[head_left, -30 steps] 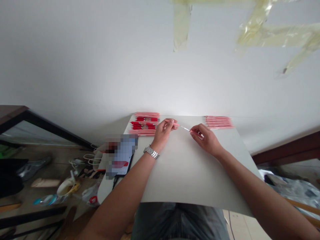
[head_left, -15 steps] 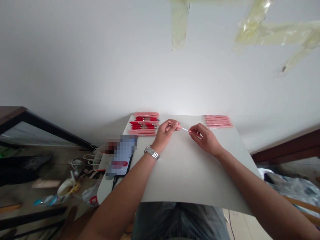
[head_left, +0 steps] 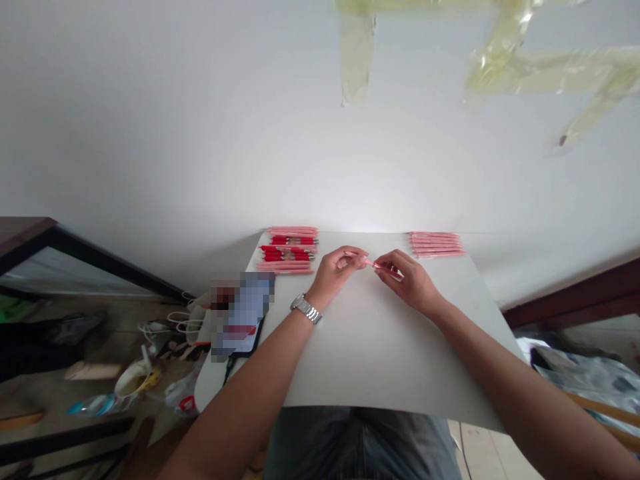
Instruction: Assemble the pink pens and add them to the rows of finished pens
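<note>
My left hand (head_left: 343, 265), with a metal watch on its wrist, pinches a slim pink pen part (head_left: 369, 262). My right hand (head_left: 406, 277) is closed on another pinkish-red pen part (head_left: 395, 272), partly covered by its fingers. The two parts meet end to end above the middle of the table, between my fingertips. Beyond my left hand lie rows of pink pen barrels (head_left: 285, 266) and red pens with dark and silver ends (head_left: 295, 241). To the far right of my hands is a row of pink pens (head_left: 436, 244).
A phone (head_left: 247, 320), blurred over, rests at the left edge of the white table (head_left: 375, 360), a cable at its lower end. The taped wall (head_left: 300, 147) rises behind. Cables, a cup (head_left: 131, 377) and a bottle (head_left: 95, 405) stand or lie on the left.
My left hand has moved right, towards my right hand. The thin white rod that showed between the two pen parts is now covered, and the parts meet.
</note>
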The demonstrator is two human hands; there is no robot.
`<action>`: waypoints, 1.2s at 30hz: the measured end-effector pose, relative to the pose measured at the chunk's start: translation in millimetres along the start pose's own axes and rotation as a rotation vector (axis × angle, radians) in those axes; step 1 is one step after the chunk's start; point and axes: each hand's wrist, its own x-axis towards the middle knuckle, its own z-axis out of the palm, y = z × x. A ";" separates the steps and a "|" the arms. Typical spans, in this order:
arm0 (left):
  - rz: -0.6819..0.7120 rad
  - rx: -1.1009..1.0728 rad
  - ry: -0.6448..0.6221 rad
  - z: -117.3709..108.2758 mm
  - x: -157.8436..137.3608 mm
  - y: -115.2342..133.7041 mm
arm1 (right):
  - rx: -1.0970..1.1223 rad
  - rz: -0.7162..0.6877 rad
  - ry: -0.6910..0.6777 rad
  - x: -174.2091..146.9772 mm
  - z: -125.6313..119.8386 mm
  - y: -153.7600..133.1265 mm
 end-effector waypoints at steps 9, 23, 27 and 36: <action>-0.006 -0.025 -0.007 0.6 -0.5 -2.9 | -0.001 -0.006 -0.005 -0.1 0.1 -1.0; -0.088 -0.079 -0.068 2.3 -2.8 -1.3 | 0.022 0.003 0.000 -0.2 -1.2 -2.0; -0.095 -0.096 -0.117 2.6 -3.9 1.8 | 0.055 0.078 0.063 -2.6 0.7 3.7; -0.061 -0.125 -0.018 5.3 -2.3 4.2 | 0.082 0.116 0.111 -3.2 1.2 3.9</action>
